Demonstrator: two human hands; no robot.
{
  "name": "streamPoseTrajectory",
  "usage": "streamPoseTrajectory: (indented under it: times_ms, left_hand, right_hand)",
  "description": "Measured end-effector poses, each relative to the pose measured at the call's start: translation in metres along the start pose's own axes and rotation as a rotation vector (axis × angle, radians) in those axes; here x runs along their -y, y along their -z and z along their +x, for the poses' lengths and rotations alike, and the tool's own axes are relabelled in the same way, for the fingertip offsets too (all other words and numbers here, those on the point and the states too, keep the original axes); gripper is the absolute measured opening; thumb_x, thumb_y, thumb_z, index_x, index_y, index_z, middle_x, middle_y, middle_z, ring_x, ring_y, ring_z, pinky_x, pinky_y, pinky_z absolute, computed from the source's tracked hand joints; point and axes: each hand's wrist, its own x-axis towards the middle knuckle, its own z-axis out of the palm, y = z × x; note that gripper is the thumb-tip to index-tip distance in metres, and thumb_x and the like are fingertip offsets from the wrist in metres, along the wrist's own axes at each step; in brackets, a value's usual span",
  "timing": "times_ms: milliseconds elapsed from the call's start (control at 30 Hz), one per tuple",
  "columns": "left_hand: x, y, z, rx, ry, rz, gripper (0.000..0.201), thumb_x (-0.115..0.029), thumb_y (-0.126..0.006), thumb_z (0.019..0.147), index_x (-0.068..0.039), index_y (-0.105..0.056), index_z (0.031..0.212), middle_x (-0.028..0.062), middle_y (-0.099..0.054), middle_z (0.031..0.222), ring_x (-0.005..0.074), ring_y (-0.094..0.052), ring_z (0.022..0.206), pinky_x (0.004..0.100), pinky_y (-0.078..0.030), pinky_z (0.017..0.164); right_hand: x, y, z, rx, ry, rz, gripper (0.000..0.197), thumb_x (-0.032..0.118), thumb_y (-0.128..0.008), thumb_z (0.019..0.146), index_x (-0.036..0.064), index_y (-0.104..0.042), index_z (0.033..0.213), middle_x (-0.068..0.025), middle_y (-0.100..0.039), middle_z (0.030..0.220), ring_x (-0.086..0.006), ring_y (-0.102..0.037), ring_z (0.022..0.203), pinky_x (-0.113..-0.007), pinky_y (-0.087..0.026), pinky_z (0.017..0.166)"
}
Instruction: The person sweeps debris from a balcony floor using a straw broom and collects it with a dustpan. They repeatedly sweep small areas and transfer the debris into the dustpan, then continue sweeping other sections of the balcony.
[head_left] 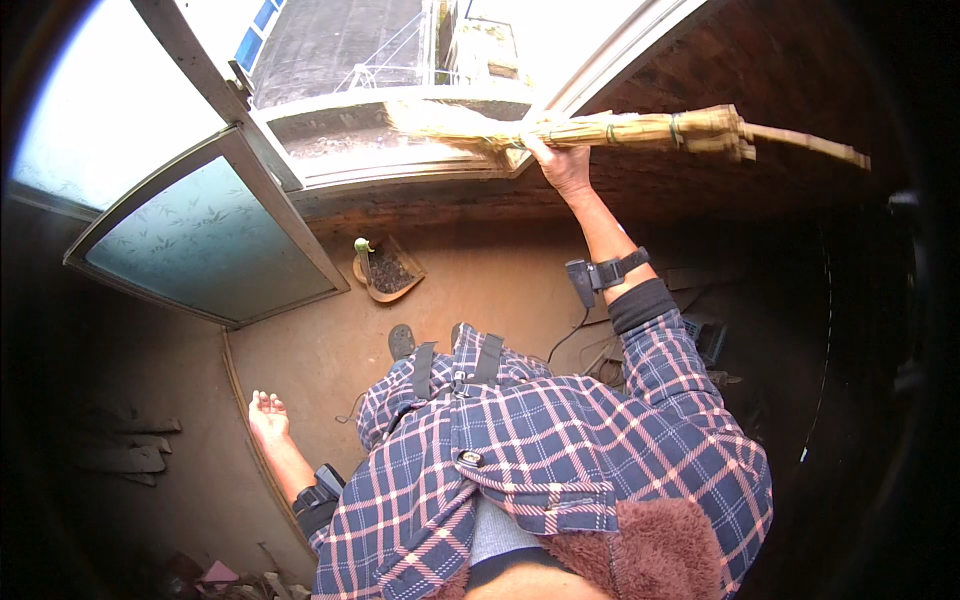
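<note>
Right hand [566, 168] grips yellow bundled-straw broom [640, 128]; left hand [268, 415] open, empty. Draw bristles [425, 118] flat along long grey window ledge [330, 140].

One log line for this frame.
right hand: grips straw broom at window ledge | left hand: open, empty | dustpan: dark debris inside
</note>
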Motion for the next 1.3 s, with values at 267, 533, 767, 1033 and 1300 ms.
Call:
streamPoseTrajectory:
  times_ms: [267,533,767,1033,1300]
  left_hand:
    - [-0.002,-0.010,-0.004,0.009,-0.007,-0.001,0.018,-0.019,-0.062,0.090,-0.009,-0.061,0.105,0.0006,-0.062,0.088,0.0181,-0.059,0.078,0.0296,-0.050,0.064]
    - [-0.006,-0.012,-0.002,0.029,-0.011,-0.003,0.017,-0.017,-0.060,0.091,-0.009,-0.062,0.106,0.0006,-0.063,0.087,0.0179,-0.060,0.077,0.0293,-0.050,0.065]
    - [-0.006,-0.016,-0.002,0.022,-0.015,-0.021,0.016,-0.019,-0.059,0.091,-0.010,-0.062,0.104,0.0006,-0.063,0.086,0.0185,-0.060,0.076,0.0303,-0.051,0.065]
    - [-0.007,-0.023,0.001,0.019,-0.018,-0.008,0.020,-0.022,-0.058,0.091,-0.010,-0.062,0.107,0.0001,-0.063,0.088,0.0186,-0.060,0.078,0.0307,-0.051,0.067]
    - [-0.004,-0.013,0.005,-0.017,-0.001,-0.007,0.021,-0.021,-0.057,0.091,-0.010,-0.061,0.109,0.0002,-0.062,0.090,0.0191,-0.059,0.080,0.0308,-0.051,0.066]
  right_hand:
    - [-0.010,0.001,0.003,-0.041,-0.005,0.066,0.020,0.008,-0.071,0.080,0.0020,-0.064,0.098,-0.0059,-0.065,0.090,-0.0155,-0.062,0.084,-0.029,-0.049,0.077]
    - [-0.007,-0.005,0.008,0.043,-0.183,0.354,0.013,0.009,-0.068,0.083,0.0021,-0.063,0.093,-0.0028,-0.065,0.084,-0.0141,-0.061,0.081,-0.029,-0.049,0.075]
    - [0.004,-0.005,0.007,-0.182,-0.207,0.361,0.021,0.004,-0.073,0.078,0.0017,-0.063,0.096,-0.0033,-0.066,0.081,-0.0143,-0.062,0.075,-0.029,-0.050,0.071]
    - [-0.006,-0.004,0.027,-0.084,-0.008,0.182,0.011,0.004,-0.069,0.080,0.0011,-0.065,0.090,-0.0029,-0.065,0.079,-0.0135,-0.061,0.072,-0.028,-0.049,0.070]
    - [0.009,-0.011,0.028,-0.115,-0.173,0.390,0.011,0.007,-0.068,0.083,0.0023,-0.065,0.093,-0.0013,-0.063,0.082,-0.0111,-0.059,0.076,-0.028,-0.049,0.071]
